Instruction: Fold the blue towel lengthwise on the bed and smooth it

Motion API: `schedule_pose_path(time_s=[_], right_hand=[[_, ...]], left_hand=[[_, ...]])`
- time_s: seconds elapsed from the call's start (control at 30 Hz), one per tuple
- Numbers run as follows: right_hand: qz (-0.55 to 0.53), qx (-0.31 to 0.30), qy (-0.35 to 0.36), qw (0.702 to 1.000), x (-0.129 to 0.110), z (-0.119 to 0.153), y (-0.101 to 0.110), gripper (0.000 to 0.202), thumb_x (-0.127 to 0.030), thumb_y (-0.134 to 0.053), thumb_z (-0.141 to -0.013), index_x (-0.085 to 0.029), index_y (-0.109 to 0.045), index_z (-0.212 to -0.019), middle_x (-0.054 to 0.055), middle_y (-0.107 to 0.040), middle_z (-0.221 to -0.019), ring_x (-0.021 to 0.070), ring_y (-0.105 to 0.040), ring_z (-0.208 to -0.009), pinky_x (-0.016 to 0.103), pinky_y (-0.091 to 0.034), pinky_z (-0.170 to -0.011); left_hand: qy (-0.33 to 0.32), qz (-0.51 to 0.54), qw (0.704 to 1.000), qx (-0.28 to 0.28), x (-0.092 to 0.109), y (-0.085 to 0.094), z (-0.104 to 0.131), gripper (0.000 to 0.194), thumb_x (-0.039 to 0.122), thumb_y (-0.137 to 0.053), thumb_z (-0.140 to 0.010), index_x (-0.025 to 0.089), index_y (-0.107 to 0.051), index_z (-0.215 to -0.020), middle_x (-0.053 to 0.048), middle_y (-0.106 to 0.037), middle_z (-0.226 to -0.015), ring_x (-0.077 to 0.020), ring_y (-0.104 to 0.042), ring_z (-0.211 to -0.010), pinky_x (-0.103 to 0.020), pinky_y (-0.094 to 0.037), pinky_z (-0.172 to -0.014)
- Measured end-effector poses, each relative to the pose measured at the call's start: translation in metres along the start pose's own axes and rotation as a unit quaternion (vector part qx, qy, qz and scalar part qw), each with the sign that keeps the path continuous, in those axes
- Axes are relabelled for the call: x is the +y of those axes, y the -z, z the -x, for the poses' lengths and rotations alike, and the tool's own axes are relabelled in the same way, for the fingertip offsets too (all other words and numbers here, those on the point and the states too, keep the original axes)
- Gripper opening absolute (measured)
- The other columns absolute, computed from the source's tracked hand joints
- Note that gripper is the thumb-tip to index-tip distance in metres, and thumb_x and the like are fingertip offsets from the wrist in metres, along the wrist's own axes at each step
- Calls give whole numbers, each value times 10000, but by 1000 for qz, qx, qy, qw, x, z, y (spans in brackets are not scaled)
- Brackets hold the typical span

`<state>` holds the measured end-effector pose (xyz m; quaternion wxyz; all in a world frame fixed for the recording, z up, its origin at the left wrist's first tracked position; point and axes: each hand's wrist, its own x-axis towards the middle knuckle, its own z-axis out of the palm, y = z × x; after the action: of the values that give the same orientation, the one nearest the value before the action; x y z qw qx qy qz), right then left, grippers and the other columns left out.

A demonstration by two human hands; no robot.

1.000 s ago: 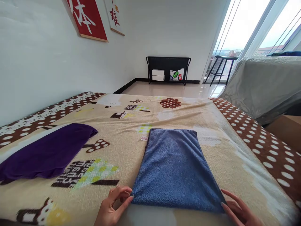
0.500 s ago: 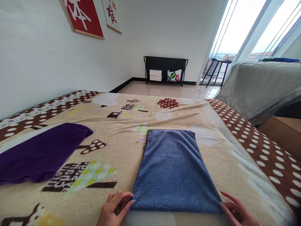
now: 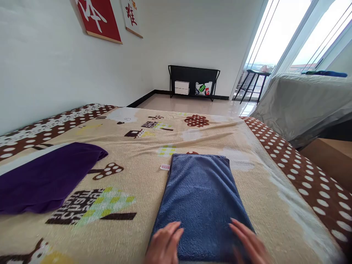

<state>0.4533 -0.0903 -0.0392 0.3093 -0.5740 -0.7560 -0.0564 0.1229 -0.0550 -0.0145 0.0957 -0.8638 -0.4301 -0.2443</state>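
1. You get bright daylight from the windows point(image 3: 277, 44) on your right, blown out to white.
2. Your left hand point(image 3: 164, 245) and right hand point(image 3: 249, 244) blur with motion.
3. Wide-angle distortion bends the edges; shadows stay soft.

White brush characters on the red wall hanging point(image 3: 100, 18) at 11 o'clock are cropped; the red ones on the pale scroll point(image 3: 131, 16) beside it blur; the towel's label point(image 3: 165, 167) is unreadable
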Motion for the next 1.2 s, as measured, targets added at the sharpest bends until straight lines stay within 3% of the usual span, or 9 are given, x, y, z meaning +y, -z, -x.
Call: schedule_pose_path(time_s=[0.07, 0.13, 0.27, 0.4, 0.5, 0.6, 0.73, 0.97, 1.2], right_hand=[[0, -54, 136, 989, -25, -26, -17, 673, -298, -533, -916, -316, -283, -1541, 24, -582, -1371, 216, -629, -1173, 328, -551, -912], [28, -100, 173, 979, -39, -49, -28, 721, -372, -498, -950, -255, -161, -1576, 50, -486, -1454, 226, -568, -1256, 345, -532, -960], [99, -133, 101, 981, -15, -65, -28, 728, -490, -449, -976, -271, -103, -1579, 46, -315, -1556, 261, -440, -1372, 441, -473, -1048], [154, -56, 51, 985, 28, -49, -25, 788, -529, -466, -961, -248, -73, -1583, 73, -389, -1521, 284, -498, -1325, 473, -488, -1002], [146, -30, 63, 987, 26, -46, -30, 819, -528, -488, -951, -235, -60, -1585, 93, -391, -1519, 293, -494, -1328, 471, -459, -1033], [88, -116, 89, 985, 4, -67, -39, 726, -503, -433, -983, -261, -97, -1580, 55, -289, -1572, 255, -384, -1410, 431, -395, -1121], [-3, -246, 50, 968, -5, -120, -48, 604, -528, -289, -1017, -274, -212, -1559, 29, -165, -1611, 239, -202, -1484, 473, -259, -1204], [-78, -269, 95, 955, 39, -199, -65, 619, -588, -345, -989, -304, -285, -1535, 2, -249, -1599, 186, -211, -1485, 408, -177, -1230], [-54, -174, 0, 983, 125, -218, -84, 501, -473, -311, -1022, -237, -485, -1428, 66, -451, -1501, 201, -394, -1403, 420, -310, -1169]], left_hand=[[-61, -32, 998, -6, 26, -17, -27, 496, 139, -429, -902, 189, -526, -1386, -46, -610, -1382, -180, -567, -1266, -288, -468, -1006], [-62, -51, 997, -17, 38, -29, -48, 535, 271, -442, -946, 150, -427, -1467, -68, -522, -1469, -212, -505, -1333, -341, -459, -1020], [-11, -57, 997, -54, 10, -28, -50, 666, 481, -460, -962, 207, -278, -1542, -65, -420, -1542, -233, -447, -1380, -391, -429, -1048], [49, -104, 993, -30, -32, -20, -21, 638, 422, -471, -964, 267, -258, -1546, -33, -450, -1525, -220, -443, -1379, -415, -337, -1120], [41, -125, 991, -13, -35, -23, -16, 623, 321, -454, -960, 264, -257, -1547, -31, -436, -1533, -244, -408, -1403, -481, -227, -1171], [-1, -75, 995, -66, -27, -30, -40, 631, 325, -439, -967, 232, -229, -1555, -51, -367, -1570, -237, -387, -1420, -456, -270, -1161], [-14, 31, 985, -170, -35, -40, -97, 593, 454, -383, -1000, 242, -268, -1542, -55, -305, -1598, -230, -333, -1454, -439, -320, -1154], [25, 75, 978, -192, -65, -79, -177, 578, 493, -338, -1008, 232, -324, -1523, -100, -264, -1612, -263, -237, -1492, -533, -199, -1196], [98, 95, 976, -172, -129, -91, -197, 536, 510, -311, -1010, 253, -431, -1465, -68, -415, -1550, -223, -373, -1432, -448, -270, -1170]])
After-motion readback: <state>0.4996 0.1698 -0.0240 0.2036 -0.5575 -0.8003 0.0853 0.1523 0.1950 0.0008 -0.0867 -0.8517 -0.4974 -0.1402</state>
